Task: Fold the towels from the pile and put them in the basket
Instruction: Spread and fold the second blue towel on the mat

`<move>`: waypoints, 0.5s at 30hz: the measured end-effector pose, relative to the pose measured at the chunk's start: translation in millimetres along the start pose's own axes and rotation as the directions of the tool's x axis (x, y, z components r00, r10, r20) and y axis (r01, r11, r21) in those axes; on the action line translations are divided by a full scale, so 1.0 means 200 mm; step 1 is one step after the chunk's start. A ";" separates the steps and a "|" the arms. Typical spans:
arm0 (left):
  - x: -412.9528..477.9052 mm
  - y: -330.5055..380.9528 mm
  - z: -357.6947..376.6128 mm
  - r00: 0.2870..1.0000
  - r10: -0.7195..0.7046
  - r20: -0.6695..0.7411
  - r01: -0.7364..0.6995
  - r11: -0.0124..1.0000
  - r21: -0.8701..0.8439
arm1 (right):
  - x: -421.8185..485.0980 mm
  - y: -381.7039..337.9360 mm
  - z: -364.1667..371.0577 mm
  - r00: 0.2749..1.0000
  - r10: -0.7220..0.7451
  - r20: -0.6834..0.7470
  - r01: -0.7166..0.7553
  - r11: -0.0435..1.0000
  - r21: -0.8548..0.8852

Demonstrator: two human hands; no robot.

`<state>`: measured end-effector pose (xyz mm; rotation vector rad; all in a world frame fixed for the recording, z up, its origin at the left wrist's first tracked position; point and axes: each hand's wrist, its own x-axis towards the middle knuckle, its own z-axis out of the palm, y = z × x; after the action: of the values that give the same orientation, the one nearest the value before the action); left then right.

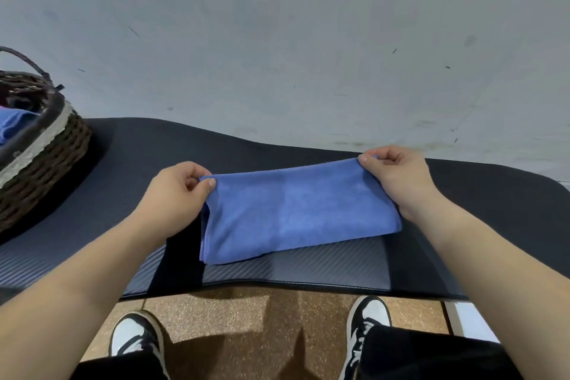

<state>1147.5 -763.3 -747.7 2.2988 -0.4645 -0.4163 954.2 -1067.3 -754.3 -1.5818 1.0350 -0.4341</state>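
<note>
Inspector: Hands first. State them.

Clerk: Left hand (182,191) pinches the far corner of the towel (296,210) at ten o'clock. Right hand (398,177) pinches the matching corner at two o'clock. Both are clamped on cloth and well apart, with the far edge drawn straight between them.

Inspector: Position of the towel?

Clerk: Blue, doubled over, lying on the dark counter (138,148) near its six o'clock edge. Layers show at the nine o'clock end.

Inspector: Progress?

Clerk: Judged mid-fold. At least one fold is made, and another likely remains before this piece is small enough to go. The basket (46,160) stands at nine o'clock, well apart from the towel. Blue cloth (14,126) lies inside it, which I take as at least one towel delivered.

Inspector: Outstanding?

Clerk: Finish this fold, then carry the towel across to the basket. No pile is in view, so the number left cannot be told.
</note>
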 end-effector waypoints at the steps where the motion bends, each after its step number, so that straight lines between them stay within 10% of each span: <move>1: 0.01 -0.01 0.02 1.000 -0.004 -0.008 0.004 0.999 0.042 | 0.02 0.02 0.03 0.999 0.002 -0.035 -0.004 0.998 -0.058; 8: 0.01 0.05 0.06 0.989 -0.014 0.147 -0.031 0.954 0.299 | 0.02 -0.01 0.03 0.984 -0.172 -0.042 0.136 0.885 -0.445; 12: -0.01 0.07 0.03 0.971 -0.126 0.204 0.094 0.983 0.158 | -0.10 -0.09 0.04 0.914 -0.306 0.268 0.407 0.677 -0.613; 15: -0.04 0.10 -0.01 0.972 -0.128 0.197 0.128 0.992 0.011 | -0.20 -0.06 0.07 0.848 -0.080 0.525 0.470 0.573 -0.671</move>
<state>1137.5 -772.3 -730.6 2.3038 -0.4132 -0.7137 947.5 -1027.9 -737.2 -2.5259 0.6022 0.2518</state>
